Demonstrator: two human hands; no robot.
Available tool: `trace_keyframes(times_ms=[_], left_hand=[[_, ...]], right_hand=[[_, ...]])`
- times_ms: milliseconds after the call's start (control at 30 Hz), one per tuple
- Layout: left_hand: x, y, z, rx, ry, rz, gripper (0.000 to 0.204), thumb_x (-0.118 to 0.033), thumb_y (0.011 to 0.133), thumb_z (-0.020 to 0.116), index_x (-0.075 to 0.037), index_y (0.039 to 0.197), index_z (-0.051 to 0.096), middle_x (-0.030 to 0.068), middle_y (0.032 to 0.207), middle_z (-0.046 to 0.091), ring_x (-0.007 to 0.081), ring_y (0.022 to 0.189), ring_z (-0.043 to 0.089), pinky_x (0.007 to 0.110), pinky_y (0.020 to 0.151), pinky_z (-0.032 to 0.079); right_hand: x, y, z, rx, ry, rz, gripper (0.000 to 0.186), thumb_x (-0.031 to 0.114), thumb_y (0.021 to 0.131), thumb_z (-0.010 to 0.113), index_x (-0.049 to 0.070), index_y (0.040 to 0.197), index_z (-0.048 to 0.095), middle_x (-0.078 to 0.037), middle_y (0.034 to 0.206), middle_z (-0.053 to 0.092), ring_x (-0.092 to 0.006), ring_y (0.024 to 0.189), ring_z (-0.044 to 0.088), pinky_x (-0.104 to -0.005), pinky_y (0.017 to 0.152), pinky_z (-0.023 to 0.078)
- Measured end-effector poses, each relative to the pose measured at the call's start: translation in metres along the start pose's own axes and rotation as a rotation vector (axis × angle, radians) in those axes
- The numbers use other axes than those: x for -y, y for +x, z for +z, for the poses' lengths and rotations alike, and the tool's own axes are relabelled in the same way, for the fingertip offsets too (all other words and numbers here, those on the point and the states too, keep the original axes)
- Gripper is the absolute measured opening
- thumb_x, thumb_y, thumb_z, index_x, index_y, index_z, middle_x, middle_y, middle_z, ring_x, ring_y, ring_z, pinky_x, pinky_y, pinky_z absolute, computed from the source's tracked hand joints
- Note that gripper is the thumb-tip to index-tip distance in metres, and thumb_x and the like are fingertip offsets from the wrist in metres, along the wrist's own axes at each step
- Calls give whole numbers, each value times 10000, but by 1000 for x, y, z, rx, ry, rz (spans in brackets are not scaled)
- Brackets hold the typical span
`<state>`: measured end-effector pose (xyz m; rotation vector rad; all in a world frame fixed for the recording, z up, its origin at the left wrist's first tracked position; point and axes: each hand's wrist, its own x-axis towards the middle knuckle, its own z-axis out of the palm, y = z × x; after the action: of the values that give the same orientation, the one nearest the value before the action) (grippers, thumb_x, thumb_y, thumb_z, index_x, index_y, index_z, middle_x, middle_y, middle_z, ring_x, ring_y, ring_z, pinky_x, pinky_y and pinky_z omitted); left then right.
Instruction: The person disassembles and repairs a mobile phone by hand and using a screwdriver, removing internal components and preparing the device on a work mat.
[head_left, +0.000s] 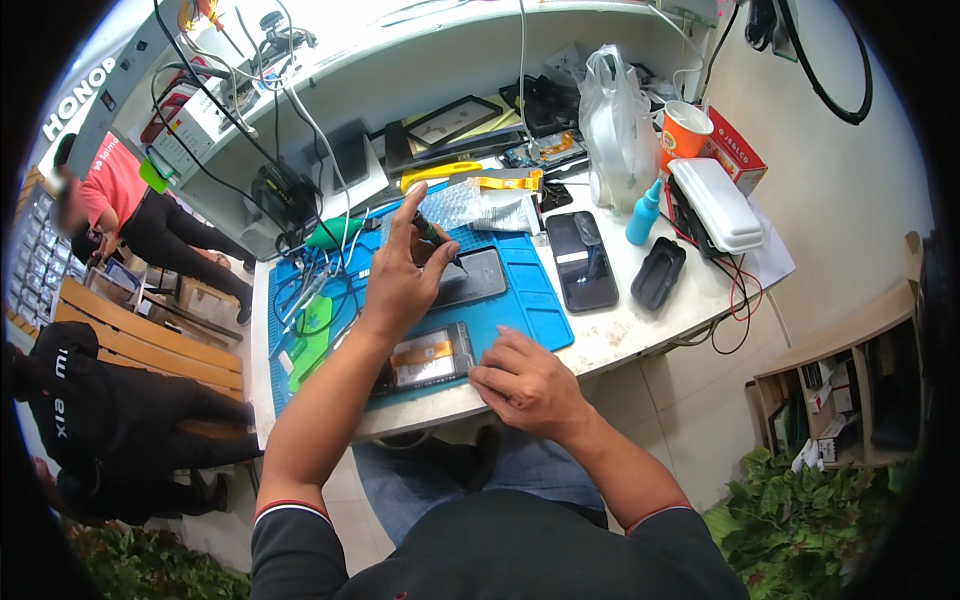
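Observation:
My left hand (403,268) is closed around a slim dark tool (430,232) with a narrow pointed tip. That tip comes down over a grey phone panel (480,277) lying on the blue work mat (520,312). Nearer to me lies an opened phone (432,358), its inside facing up with an orange flex strip across it. My right hand (530,385) is curled beside the opened phone's right end, at the table's front edge. Its fingers are closed, and anything in them is hidden.
Right of the mat lie a dark phone (582,262), a black tray (658,275) and a blue bottle (644,212). Behind stand a plastic bag (612,130), an orange cup (684,132) and a white box (716,205). Cables (330,240) tangle at left. Other people (140,200) are off left.

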<state>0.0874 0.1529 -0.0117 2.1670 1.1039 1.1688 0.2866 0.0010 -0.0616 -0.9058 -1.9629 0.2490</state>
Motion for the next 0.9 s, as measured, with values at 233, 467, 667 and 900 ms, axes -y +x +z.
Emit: trace_keyframes(times_ms=[233, 467, 667, 900], left_hand=[[-3, -7, -6, -32, -64, 8, 898, -53, 1039, 836, -126, 1775, 326, 79, 1042, 777, 151, 933, 784, 324, 848, 638], [-43, -34, -31, 4, -374, -283, 826, -86, 1055, 834, -77, 1727, 355, 69, 1060, 738, 103, 870, 746, 270, 707, 663], [-41, -65, -35, 118, -483, -543, 793, -71, 1018, 864, -58, 1660, 398, 117, 1083, 770, 112, 727, 743, 273, 579, 637], [-39, -63, -26, 133, -396, -629, 776, -103, 999, 897, -71, 1608, 418, 131, 1028, 773, 145, 623, 723, 317, 506, 622]], right_hand=[[0, 1, 2, 3, 28, -13, 89, 72, 932, 841, 56, 998, 783, -83, 953, 698, -312, 994, 724, -529, 1161, 583], [0, 1, -1, 2, 0, -17, 138, 47, 895, 851, 58, 1017, 787, -91, 965, 710, -319, 979, 720, -503, 1139, 586], [4, 4, 0, 2, -6, -21, 142, 37, 878, 857, 58, 1002, 791, -81, 945, 719, -306, 960, 720, -510, 1148, 577], [3, 3, 1, -12, 0, -24, 124, 33, 876, 853, 57, 981, 792, -78, 934, 720, -292, 941, 723, -513, 1151, 573]])
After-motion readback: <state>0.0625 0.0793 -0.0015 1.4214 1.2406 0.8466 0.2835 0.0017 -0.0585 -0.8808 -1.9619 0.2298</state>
